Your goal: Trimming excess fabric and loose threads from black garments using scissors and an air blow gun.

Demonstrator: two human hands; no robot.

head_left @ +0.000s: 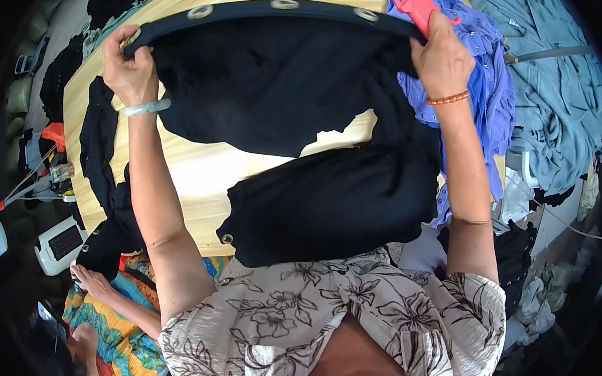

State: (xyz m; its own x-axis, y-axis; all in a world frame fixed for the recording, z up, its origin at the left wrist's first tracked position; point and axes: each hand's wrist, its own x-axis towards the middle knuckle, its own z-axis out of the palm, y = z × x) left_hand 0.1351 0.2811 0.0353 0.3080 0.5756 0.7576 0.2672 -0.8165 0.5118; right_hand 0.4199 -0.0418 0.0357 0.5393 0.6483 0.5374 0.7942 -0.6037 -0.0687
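Left hand [130, 69], upper left, and right hand [446, 61], beside a pink tool [413, 4], upper right, pinch black cloth [266, 74], apparently spreading it.

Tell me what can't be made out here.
In the head view:
Pink tool: lower part, hidden by the right hand.
Held black fabric: underside, hidden by the fabric itself.
Purple garment: full outline, partly covered by the right hand and forearm.
White device: dark panel's details, too small.
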